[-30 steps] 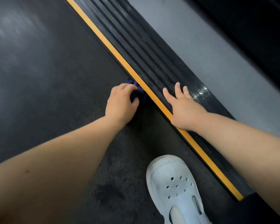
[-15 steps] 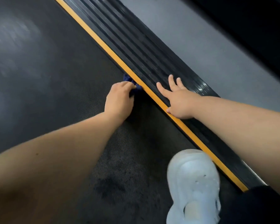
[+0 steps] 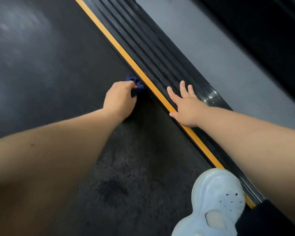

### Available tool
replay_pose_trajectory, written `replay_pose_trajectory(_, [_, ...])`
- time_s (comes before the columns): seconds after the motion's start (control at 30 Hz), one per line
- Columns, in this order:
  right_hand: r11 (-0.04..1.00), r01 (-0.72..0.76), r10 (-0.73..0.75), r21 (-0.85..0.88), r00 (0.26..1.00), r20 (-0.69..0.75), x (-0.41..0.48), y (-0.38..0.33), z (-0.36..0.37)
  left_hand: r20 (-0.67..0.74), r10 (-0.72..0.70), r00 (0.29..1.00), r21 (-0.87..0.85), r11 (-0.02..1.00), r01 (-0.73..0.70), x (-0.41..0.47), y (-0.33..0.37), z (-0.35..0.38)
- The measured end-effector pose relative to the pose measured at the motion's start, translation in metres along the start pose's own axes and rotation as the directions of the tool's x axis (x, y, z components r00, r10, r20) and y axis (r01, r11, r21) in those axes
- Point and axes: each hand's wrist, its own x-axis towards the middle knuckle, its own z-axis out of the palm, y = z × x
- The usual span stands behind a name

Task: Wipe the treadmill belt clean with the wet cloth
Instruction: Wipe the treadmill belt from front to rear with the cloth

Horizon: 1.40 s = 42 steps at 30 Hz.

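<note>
1. Way over left of the yellow stripe (image 3: pixel 126 58) we've got the treadmill belt (image 3: pixel 49 74), dark and textured. There's a darker smudgy patch (image 3: pixel 112 189) on it at the end nearest us.
2. Our left hand (image 3: pixel 119 99) sits on the belt just left of the stripe. Its fingers are curled round the dark blue cloth (image 3: pixel 138 86). The cloth is bunched up and down on the belt, just beside the stripe's left edge.
3. Our right hand (image 3: pixel 186 106) lies across the stripe with its heel over the yellow. Its fingers are spread out straight on the black ribbed side rail (image 3: pixel 152 53) just right of the stripe, and it's got hold of nothing.
4. Our white shoe (image 3: pixel 216 198) is planted on the belt, tucked up against the near end of the stripe.
5. Furthest right of the stripe, past the rail, is plain grey floor (image 3: pixel 211 48).
</note>
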Motion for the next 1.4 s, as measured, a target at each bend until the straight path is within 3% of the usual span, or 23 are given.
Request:
replay_pose_trajectory(0.17, [0.999,0.04,-0.036,0.037,0.994,-0.101,-0.004,0.002,0.018,0.091,0.108,0.99,-0.138,0.986,-0.095,-0.079,0.038,0.042])
replay_pose_trajectory(0.3, [0.996,0.077,-0.074,0.047,0.996,-0.057,-0.012,0.014,0.019,0.316,0.426,0.848,-0.206,0.903,-0.376,-0.117,0.053,0.055])
replay_pose_trajectory(0.37, [0.997,0.082,-0.081,0.01,0.996,-0.046,-0.013,0.016,0.016,0.251,0.384,0.889,-0.143,0.923,-0.358,-0.089,0.04,0.045])
replay_pose_trajectory(0.47, [0.997,0.076,-0.076,-0.016,0.996,-0.044,-0.012,0.013,0.016,-0.016,0.039,0.999,-0.068,0.997,-0.04,-0.034,0.002,0.014])
replay_pose_trajectory(0.53, [0.997,0.074,-0.074,0.005,0.996,-0.044,-0.011,0.014,0.019,-0.103,-0.158,0.982,-0.075,0.986,0.151,-0.024,-0.016,0.004])
replay_pose_trajectory(0.57, [0.997,0.076,-0.075,0.015,0.996,-0.052,-0.011,0.015,0.019,-0.11,-0.189,0.976,-0.087,0.98,0.18,-0.03,-0.016,0.01])
replay_pose_trajectory(0.67, [0.997,0.074,-0.073,0.007,0.995,-0.066,-0.011,0.013,0.018,-0.053,-0.096,0.994,-0.119,0.989,0.089,-0.073,0.017,0.035])
replay_pose_trajectory(0.73, [0.998,0.062,-0.063,-0.017,0.996,-0.069,-0.009,0.011,0.02,0.065,0.067,0.996,-0.122,0.991,-0.059,-0.105,0.04,0.055])
replay_pose_trajectory(0.83, [0.988,0.101,-0.109,-0.117,0.992,-0.065,-0.006,0.014,0.008,0.19,0.361,0.913,-0.13,0.931,-0.341,-0.119,0.043,0.051])
replay_pose_trajectory(0.87, [0.979,0.13,-0.141,-0.156,0.988,-0.061,-0.004,0.017,-0.002,0.172,0.405,0.898,-0.098,0.914,-0.394,-0.109,0.035,0.045])
replay_pose_trajectory(0.9, [0.969,0.165,-0.179,-0.186,0.982,-0.062,-0.001,0.018,-0.012,0.133,0.389,0.912,-0.059,0.921,-0.384,-0.095,0.023,0.036])
replay_pose_trajectory(0.97, [0.943,0.241,-0.262,-0.229,0.963,-0.067,0.007,0.018,-0.029,-0.009,0.143,0.99,-0.036,0.989,-0.144,-0.064,-0.005,0.013])
replay_pose_trajectory(1.03, [0.898,0.326,-0.364,-0.295,0.927,-0.084,0.021,0.011,-0.037,-0.048,-0.12,0.992,-0.041,0.992,0.118,-0.051,-0.025,-0.002])
replay_pose_trajectory(1.07, [0.863,0.369,-0.422,-0.345,0.902,-0.091,0.027,0.003,-0.038,-0.04,-0.153,0.987,-0.045,0.987,0.152,-0.057,-0.028,0.0])
replay_pose_trajectory(1.13, [0.77,0.453,-0.538,-0.45,0.84,-0.074,0.038,-0.014,-0.036,-0.018,-0.073,0.997,-0.094,0.993,0.071,-0.087,-0.018,0.013])
replay_pose_trajectory(1.27, [0.601,0.599,-0.657,-0.529,0.747,0.099,0.049,-0.046,-0.03,0.031,0.086,0.996,-0.13,0.988,-0.081,-0.154,0.004,0.045])
replay_pose_trajectory(1.4, [0.573,0.709,-0.699,-0.412,0.685,0.207,0.038,-0.053,-0.024,0.046,0.066,0.997,-0.093,0.994,-0.062,-0.15,0.006,0.036])
